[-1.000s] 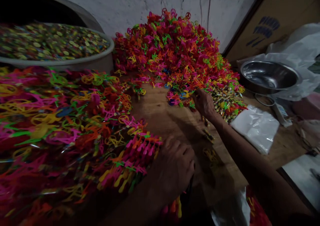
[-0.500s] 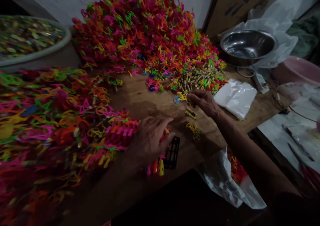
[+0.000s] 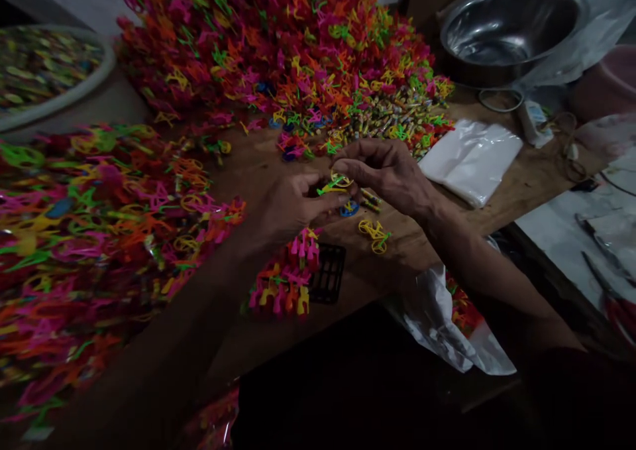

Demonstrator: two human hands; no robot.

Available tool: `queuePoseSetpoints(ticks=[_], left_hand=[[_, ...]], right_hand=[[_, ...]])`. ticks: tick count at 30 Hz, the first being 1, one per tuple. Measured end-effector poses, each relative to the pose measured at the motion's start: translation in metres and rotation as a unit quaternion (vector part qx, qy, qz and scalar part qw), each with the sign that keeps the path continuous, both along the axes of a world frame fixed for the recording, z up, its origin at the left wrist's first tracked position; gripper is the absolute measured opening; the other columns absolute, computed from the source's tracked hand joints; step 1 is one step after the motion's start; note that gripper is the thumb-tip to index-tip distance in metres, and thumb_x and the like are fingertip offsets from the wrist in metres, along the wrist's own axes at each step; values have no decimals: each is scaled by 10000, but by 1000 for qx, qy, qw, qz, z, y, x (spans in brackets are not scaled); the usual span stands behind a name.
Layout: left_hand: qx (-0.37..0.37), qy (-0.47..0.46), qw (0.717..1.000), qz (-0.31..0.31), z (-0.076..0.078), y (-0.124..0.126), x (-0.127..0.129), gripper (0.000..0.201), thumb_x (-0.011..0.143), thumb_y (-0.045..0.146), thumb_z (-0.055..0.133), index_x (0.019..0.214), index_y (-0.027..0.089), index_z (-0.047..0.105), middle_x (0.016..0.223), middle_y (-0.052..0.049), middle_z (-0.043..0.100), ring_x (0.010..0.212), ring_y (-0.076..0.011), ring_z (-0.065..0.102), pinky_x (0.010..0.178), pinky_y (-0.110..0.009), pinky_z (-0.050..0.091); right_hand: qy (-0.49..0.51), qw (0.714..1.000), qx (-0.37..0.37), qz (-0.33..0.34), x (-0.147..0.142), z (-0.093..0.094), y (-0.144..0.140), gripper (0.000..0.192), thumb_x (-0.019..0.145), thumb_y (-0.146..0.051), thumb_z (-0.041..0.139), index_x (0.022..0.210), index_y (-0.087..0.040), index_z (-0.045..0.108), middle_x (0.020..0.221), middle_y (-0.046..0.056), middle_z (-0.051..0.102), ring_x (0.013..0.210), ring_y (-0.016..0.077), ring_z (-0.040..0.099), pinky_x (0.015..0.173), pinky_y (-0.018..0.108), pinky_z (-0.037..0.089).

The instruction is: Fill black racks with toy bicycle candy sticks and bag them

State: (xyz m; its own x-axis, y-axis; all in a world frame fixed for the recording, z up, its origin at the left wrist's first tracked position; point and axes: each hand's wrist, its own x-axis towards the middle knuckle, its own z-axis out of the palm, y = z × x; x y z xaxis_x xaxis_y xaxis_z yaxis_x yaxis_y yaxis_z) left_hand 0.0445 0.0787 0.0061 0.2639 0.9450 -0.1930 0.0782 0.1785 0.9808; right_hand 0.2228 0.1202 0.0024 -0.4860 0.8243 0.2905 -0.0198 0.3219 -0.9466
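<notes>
My left hand (image 3: 291,205) and my right hand (image 3: 395,175) meet over the wooden table, fingers closed on a small yellow-and-green plastic toy bicycle (image 3: 336,183). Fingers partly cover it, so its full shape is hidden. Just below the fingertips shows a blue wheel with yellow spokes (image 3: 349,208); whether it is held or lying there I cannot tell. A yellow toy bicycle (image 3: 375,233) lies on the wood beneath my right hand. Beside it are a few thin candy-like sticks (image 3: 371,200). Under my left wrist, pink and yellow plastic pieces (image 3: 285,287) stand in rows next to a black slotted tray (image 3: 328,274).
A tall heap of colourful plastic pieces (image 3: 278,52) fills the back; another heap (image 3: 99,258) covers the left. A tub of small wrapped pieces (image 3: 106,59) stands far left. To the right are white plastic bags (image 3: 472,162), a steel basin (image 3: 511,32) and scissors (image 3: 603,278).
My right hand has come left and my left hand has risen from beside the black tray, so both now meet at the toy bicycle. The view has also shifted.
</notes>
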Motion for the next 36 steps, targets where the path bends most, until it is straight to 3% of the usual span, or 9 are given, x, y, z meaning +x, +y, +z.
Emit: queuePoseSetpoints(ticks=[6,9,13,16,18,23,26,30,36], left_hand=[[-64,-39,994,76,7,-1,7,166,912,241,709,988,96,677,974,-88,761,657,-142,714,560,-264,596],[-47,-52,989,129,9,-5,-3,152,878,240,746,913,117,664,858,-63,751,591,-150,708,506,-262,598],[-61,-82,980,173,8,-11,-16,169,817,220,777,891,116,666,804,-57,751,600,-166,731,526,-256,626],[-65,-113,974,183,7,-16,-21,106,860,187,707,888,104,648,813,-72,762,608,-161,739,538,-243,629],[-68,-128,973,177,7,-18,-23,85,891,182,663,898,101,639,816,-81,767,610,-168,743,531,-250,630],[-66,-160,973,151,10,-28,-21,118,909,230,656,886,116,638,819,-76,769,583,-178,738,475,-248,606],[-51,-177,973,139,10,-38,-21,204,832,278,762,914,119,665,834,-68,771,594,-183,743,474,-236,601],[-50,-179,971,153,9,-52,-26,294,751,324,842,893,125,679,828,-63,767,609,-183,743,475,-239,606],[-47,-148,965,212,6,-56,-30,325,724,356,858,841,118,670,784,-51,741,630,-180,729,476,-265,619]], right_hand=[[-79,990,45,-112,17,-22,1,512,974,-681,504,1028,-195,657,732,-12,643,620,112,571,593,245,460],[-276,919,166,-228,28,-57,1,389,1022,-522,505,964,-183,686,899,59,696,743,156,595,666,283,434],[-494,818,226,-189,32,-104,-1,266,1002,-340,529,941,-158,713,1013,142,696,870,238,597,750,349,416],[-517,793,257,-195,32,-116,-1,260,1000,-305,515,941,-154,718,1038,170,700,964,289,598,822,394,420],[-484,804,275,-208,32,-108,-3,274,1004,-329,512,901,-163,705,1009,163,709,965,293,607,830,400,428],[-220,933,204,-197,14,-54,-29,260,1013,-432,531,966,-201,643,830,50,699,716,177,626,660,304,452],[-77,975,138,-154,-11,-37,-50,228,1008,-431,559,978,-220,642,909,41,715,790,164,658,699,295,509],[-2,971,147,-187,-33,-40,-63,174,1001,-379,589,1071,-239,665,988,38,732,907,176,686,805,330,556],[-81,923,293,-237,-40,-32,-75,97,1007,-297,595,1054,-240,657,903,38,737,812,175,707,714,316,572]])
